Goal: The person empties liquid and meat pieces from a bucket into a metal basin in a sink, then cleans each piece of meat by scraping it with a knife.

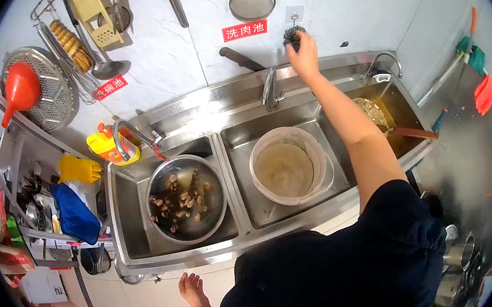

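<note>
My right hand is raised to the wall above the sink, its fingers closed around a dark scouring pad just under a small wall hook. Low at the left, in front of the sink's edge, my left hand hangs with its fingers apart and nothing in it. A white bucket of cloudy water stands in the middle basin. In the left basin sits a round metal bowl holding water and several brownish pieces of food.
Faucets rise behind the basins. A cleaver leans on the wall below a hanging strainer. A yellow detergent bottle stands at the back left. The right basin holds murky liquid and a wooden handle.
</note>
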Available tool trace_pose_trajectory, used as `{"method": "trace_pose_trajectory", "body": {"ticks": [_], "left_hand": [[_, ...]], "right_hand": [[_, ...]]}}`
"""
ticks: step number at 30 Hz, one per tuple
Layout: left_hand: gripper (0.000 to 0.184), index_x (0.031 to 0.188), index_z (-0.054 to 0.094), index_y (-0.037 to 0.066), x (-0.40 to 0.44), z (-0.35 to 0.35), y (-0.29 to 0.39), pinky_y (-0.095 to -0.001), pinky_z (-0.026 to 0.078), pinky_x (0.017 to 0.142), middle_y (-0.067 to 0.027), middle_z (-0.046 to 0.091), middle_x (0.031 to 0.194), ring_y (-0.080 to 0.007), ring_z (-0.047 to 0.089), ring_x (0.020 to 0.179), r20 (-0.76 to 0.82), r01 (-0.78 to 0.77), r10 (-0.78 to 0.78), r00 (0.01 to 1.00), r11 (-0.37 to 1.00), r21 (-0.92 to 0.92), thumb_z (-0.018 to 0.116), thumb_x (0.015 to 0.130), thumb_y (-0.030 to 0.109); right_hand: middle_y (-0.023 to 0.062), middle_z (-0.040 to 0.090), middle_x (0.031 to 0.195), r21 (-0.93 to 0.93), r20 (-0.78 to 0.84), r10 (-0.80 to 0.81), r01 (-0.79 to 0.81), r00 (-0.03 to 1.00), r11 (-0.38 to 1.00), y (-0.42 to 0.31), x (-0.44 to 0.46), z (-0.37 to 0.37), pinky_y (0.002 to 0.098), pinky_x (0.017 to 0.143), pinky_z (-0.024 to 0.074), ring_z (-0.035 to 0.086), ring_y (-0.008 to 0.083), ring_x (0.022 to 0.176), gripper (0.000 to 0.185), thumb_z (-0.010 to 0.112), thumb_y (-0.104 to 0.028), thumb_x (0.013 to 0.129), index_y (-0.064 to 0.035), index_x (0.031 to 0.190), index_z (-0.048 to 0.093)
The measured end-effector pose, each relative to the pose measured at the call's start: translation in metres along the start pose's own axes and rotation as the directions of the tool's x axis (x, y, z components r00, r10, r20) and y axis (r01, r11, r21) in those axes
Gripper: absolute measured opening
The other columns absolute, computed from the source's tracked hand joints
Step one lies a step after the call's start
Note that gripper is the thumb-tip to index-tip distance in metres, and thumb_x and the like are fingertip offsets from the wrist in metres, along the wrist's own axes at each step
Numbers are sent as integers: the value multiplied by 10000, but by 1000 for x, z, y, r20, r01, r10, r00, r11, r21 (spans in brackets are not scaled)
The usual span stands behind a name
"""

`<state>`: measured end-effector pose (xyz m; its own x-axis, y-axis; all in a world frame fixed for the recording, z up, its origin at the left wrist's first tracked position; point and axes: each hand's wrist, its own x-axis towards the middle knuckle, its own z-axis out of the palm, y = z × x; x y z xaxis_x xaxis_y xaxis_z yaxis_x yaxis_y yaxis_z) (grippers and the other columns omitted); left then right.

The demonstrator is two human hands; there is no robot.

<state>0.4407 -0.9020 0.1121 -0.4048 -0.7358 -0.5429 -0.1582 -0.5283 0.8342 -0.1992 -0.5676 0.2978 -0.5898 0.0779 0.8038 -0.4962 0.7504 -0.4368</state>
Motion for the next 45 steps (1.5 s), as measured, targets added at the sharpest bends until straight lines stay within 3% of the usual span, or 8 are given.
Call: {"method": "trace_pose_trajectory", "body": {"ticks": [6,9,12,16,29,39,42,45], "left_hand": [[336,1200,494,27,-35,62,-6,-339,508,796,-128,598,1034,-210,593,896,-81,11,-9,997,999,31,557,897,158],[340,1197,504,13,-45,83,-7,-307,516,774,-119,601,1031,-194,601,885,-73,-15,25,997,992,129,573,901,166],[330,1191,519,-13,-49,90,-17,-282,527,757,-108,607,1025,-180,615,874,-63,-82,96,993,977,195,571,919,165],[304,1212,512,-23,-49,103,-6,-282,521,785,-132,618,1034,-182,618,903,-53,-22,44,998,933,358,503,941,116],[272,1174,543,-41,-36,150,-4,-289,504,792,-117,644,992,-171,624,879,156,-211,150,976,816,538,505,935,83],[248,1139,569,-38,-44,142,-10,-292,505,789,-133,653,949,-181,632,871,137,-234,190,972,787,571,539,923,82],[280,1179,538,-55,-47,144,-9,-288,506,799,-127,637,990,-174,625,885,143,-214,159,977,767,605,516,928,68],[283,1186,537,-51,-46,144,-13,-285,505,796,-121,633,998,-173,622,889,156,-227,168,973,805,548,519,933,76]], "right_hand": [[161,482,1256,-229,-133,253,-278,958,933,29,54,68,476,983,361,445,361,1181,631,742,-366,697,-61,1199,513],[151,520,1085,-244,-144,364,-390,920,888,57,54,90,450,898,428,493,342,1089,417,686,-235,724,-78,1079,533],[157,562,998,-351,18,129,-114,992,929,115,51,108,466,831,461,558,373,936,307,618,-138,738,-63,1030,555],[187,598,1153,-156,126,-135,154,983,976,116,62,76,436,891,458,563,357,1088,457,599,-207,797,-50,1222,538],[168,607,1130,-541,648,-95,544,756,642,121,128,16,472,809,481,593,376,1005,281,410,-274,952,-147,1177,519],[220,620,1077,-460,750,-2,524,661,717,127,168,28,457,785,479,611,396,966,309,437,-263,945,-98,1196,510],[214,644,1049,-231,772,-275,657,573,718,203,198,69,412,792,489,643,347,928,369,501,-292,936,-62,1223,522],[183,650,1041,-187,684,53,104,727,977,193,206,59,364,815,490,647,288,920,529,574,-388,899,30,1218,523]]}}
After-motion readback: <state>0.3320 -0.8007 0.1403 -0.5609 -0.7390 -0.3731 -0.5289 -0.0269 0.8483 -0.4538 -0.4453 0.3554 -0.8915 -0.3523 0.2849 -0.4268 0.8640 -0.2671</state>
